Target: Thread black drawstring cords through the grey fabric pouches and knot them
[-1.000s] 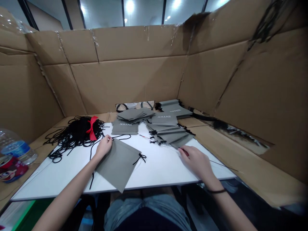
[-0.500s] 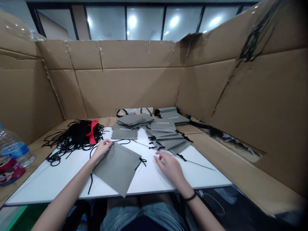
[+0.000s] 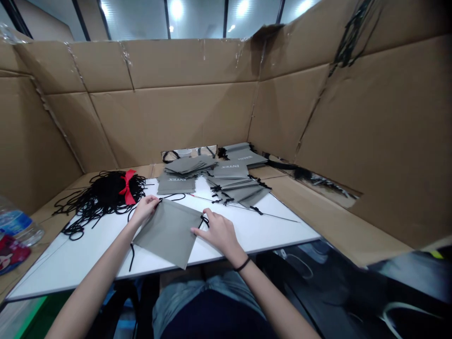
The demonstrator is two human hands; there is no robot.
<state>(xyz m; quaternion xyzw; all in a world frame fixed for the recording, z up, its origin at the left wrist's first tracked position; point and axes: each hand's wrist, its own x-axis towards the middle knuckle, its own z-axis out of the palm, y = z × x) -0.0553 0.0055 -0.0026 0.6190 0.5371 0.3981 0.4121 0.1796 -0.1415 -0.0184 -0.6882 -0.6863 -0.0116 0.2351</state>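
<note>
A grey drawstring pouch (image 3: 169,231) lies at an angle near the front edge of the white board, its plain side up. My left hand (image 3: 145,210) pinches the upper left corner, where a black cord comes out and loops on the board. At the right corner sits a knotted black cord (image 3: 204,220). My right hand (image 3: 221,235) reaches around this knot, thumb and forefinger apart, with the thumb at the pouch's edge. A black cord end (image 3: 132,256) trails below the pouch's left side.
Black cords (image 3: 102,195) with a red ribbon (image 3: 128,187) lie to the left. Grey pouches (image 3: 240,192) are piled at the back. A thin rod (image 3: 271,215) crosses the white board (image 3: 95,256). Cardboard walls (image 3: 194,113) surround it; a bottle (image 3: 21,226) and can (image 3: 12,252) stand left.
My right hand has moved left from the bare board to the knot at the pouch's right corner. The left hand keeps its pinch. The camera view has shifted a little.
</note>
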